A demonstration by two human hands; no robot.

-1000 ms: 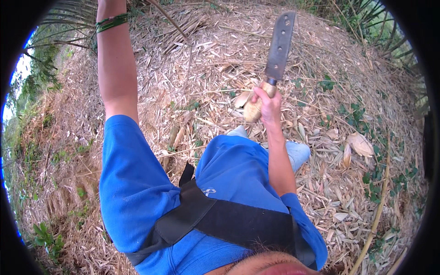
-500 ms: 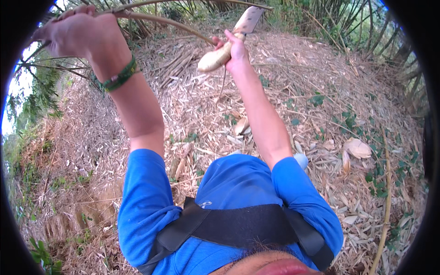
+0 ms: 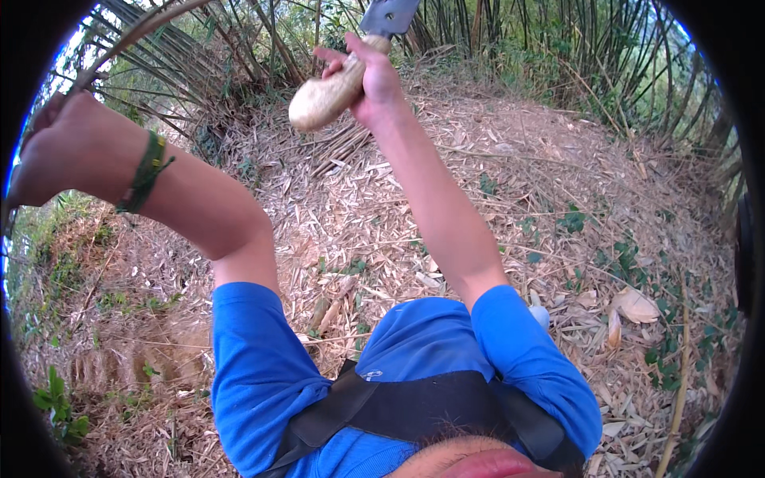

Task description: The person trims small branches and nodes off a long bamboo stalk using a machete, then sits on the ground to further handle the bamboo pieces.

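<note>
Ideally the right hand [image 3: 373,80], clenched round the machete's wooden handle [image 3: 328,99], chops well clear of the left hand [image 3: 60,147] gripping the bent bamboo stem [image 3: 135,36].

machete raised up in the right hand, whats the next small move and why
Probably a short downward chop at the thin stem the left hand grips. The right hand holds the machete raised by its pale handle, blade up near the bamboo clump, and the stem arcs taut, well away from the left wrist.

blade [image 3: 388,14]: cut off at top edge | left hand [image 3: 44,155]: fingers hidden at rim
</note>
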